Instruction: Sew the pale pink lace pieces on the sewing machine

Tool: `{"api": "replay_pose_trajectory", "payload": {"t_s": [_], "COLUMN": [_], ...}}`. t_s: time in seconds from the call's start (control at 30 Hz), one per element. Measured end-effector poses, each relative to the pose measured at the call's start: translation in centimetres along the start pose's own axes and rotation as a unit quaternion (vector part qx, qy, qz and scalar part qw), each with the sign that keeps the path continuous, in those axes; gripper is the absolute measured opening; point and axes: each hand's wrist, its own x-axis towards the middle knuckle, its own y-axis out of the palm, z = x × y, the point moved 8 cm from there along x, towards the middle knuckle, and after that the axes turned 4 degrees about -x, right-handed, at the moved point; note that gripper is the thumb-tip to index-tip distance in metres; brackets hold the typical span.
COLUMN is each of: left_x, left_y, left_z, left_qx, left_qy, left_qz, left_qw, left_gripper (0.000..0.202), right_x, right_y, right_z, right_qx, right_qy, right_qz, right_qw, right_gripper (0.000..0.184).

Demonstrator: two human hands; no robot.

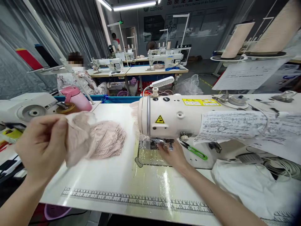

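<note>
My left hand [43, 144] is raised at the left, thumb and fingers pinched on a thin pale pink fabric piece [78, 135]. The piece hangs down and is slightly blurred. Just behind it, a pile of pale pink cut fabric pieces [109, 138] lies on the white table. My right hand [172, 155] reaches under the head of a white sewing machine [164, 116], close by the presser foot [156, 143]. Its fingertips are partly hidden there, so whether they hold anything does not show. Green-handled thread snips [195, 150] lie right of that hand.
A printed ruler strip [136, 199] runs along the table's front. White cloth [244, 185] lies at the right. A pink jug [76, 97] and another machine [30, 108] stand left. Thread cones [238, 39] rise at back right. Another person [77, 72] sits beyond.
</note>
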Motion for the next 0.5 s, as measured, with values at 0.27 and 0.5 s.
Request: {"api": "replay_pose_trajectory", "payload": {"t_s": [0.27,0.5], "left_x": [-10.8,-18.8], "left_y": [13.6,14.3], "left_z": [-2.5,-7.0], "left_qx": [-0.17,-0.102], "left_qy": [-0.01,0.431], "left_qz": [0.449,0.383], "left_qw": [0.877,0.811], "left_gripper": [0.022,0.025], "right_x": [0.1,0.0], "right_y": [-0.2,-0.8], "right_z": [0.2,1.0], "right_qx": [0.034,0.022], "right_qy": [0.014,-0.034], "right_qz": [0.019,0.005], "right_qw": [0.999,0.999], "right_gripper": [0.024,0.025]}}
